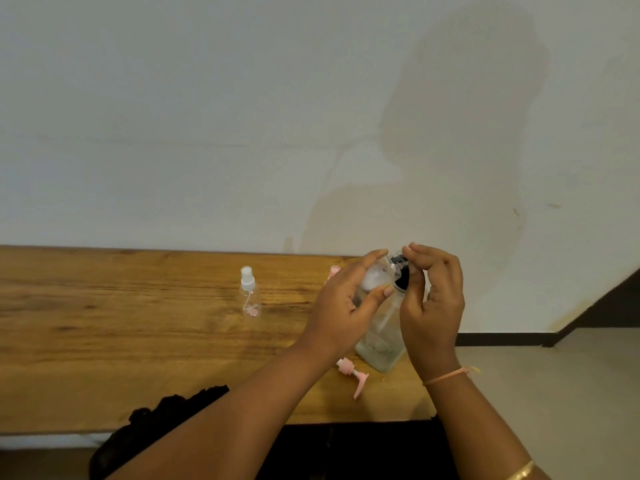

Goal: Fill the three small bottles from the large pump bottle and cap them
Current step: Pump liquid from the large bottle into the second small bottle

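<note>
Both hands are held up over the right end of the table, close together. L hand [346, 306] is wrapped round a small clear bottle [372, 279], fingers over the top and thumb underneath, so it's gripped and held tilted right up against the black pump head [401, 277]. R hand [433, 306] is curled in on that pump head, which looks pinched btwn thumb and fingertips. The exact contact is partly hidden tbh.

Most of the view is taken up by a plain pale wall [207, 98], w/ a big soft shadow [450, 133] cast on it. Below that a wooden table [104, 341] is seen, grain running left to right.

The large pump bottle [381, 344] is stood on the table btwn the two wrists, near the right edge. It's clear, w/ only a bit of liquid visible at the bottom. Some dark frilly cloth [166, 420] is bunched at the near edge.

A small spray bottle [250, 296] w/ a white top is stood upright well to the left, capped. A loose pink pump cap [353, 374] is lying on its side just beside the big bottle's base. Another pink bit [333, 270] is half hidden behind the L hand, can't be identified.

A thin orange thread [446, 375] is worn on the R wrist.
</note>
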Motion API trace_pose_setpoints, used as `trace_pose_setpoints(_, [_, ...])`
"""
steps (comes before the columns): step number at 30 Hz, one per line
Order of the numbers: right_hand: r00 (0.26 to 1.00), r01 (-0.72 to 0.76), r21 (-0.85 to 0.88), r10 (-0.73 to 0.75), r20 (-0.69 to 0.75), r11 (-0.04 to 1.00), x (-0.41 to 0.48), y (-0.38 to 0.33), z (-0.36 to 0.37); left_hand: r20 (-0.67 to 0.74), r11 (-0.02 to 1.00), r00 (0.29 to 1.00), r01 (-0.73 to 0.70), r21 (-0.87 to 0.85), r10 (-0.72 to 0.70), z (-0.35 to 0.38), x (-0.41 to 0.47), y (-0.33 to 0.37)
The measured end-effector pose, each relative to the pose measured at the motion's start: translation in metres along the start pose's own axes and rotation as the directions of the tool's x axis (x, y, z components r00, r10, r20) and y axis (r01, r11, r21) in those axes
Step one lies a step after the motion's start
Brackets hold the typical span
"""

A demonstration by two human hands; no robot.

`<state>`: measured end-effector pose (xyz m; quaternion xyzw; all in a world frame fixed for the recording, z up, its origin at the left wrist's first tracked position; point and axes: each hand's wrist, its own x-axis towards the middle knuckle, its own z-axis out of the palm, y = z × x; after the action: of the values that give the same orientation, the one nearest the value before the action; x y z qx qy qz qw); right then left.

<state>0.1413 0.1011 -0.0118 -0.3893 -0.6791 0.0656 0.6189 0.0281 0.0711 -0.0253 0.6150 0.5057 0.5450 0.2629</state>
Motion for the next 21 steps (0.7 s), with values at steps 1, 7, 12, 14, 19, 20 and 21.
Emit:
trace_pose_setpoints(1, [1.0, -0.001, 0.009, 0.001, -0.005, 1.0, 0.001, -0.002, 0.0, 0.001, 1.0, 1.0, -0.005, -0.004, 0.005, -0.002, 0.001, 0.002])
trace_pose_setpoints(7, [1.0, 0.026, -0.013, -0.026, 0.001, 1.0, 0.006, 0.001, -0.003, 0.013, 1.0, 1.0, -0.004, 0.026, 0.004, -0.006, 0.001, 0.007])
trace_pose_setpoints(12, [0.997, 0.075, -0.064, -0.073, 0.03, 0.995, 0.0, 0.014, -0.002, 0.014, 0.997, 1.0, 0.006, 0.078, -0.007, -0.005, -0.002, -0.001])
trace_pose_setpoints(14, [0.997, 0.069, -0.069, -0.067, 0.029, 0.995, 0.001, 0.018, -0.004, 0.037, 0.994, 0.999, 0.021, 0.106, -0.025, -0.006, -0.006, -0.006])
trace_pose_setpoints(19, [0.994, 0.106, -0.04, -0.105, 0.026, 0.994, -0.003, 0.0, 0.004, -0.073, 1.0, 0.997, 0.009, 0.026, -0.007, -0.005, -0.01, -0.006])
trace_pose_setpoints(20, [0.995, 0.102, -0.021, -0.101, 0.026, 0.995, -0.003, -0.005, 0.007, -0.096, 1.0, 0.995, 0.018, -0.008, -0.019, -0.003, -0.01, -0.006])
trace_pose_setpoints(21, [0.995, 0.093, 0.0, -0.093, 0.03, 0.996, -0.003, -0.009, 0.009, -0.104, 0.999, 0.994, 0.027, -0.038, -0.031, -0.002, -0.011, -0.006])
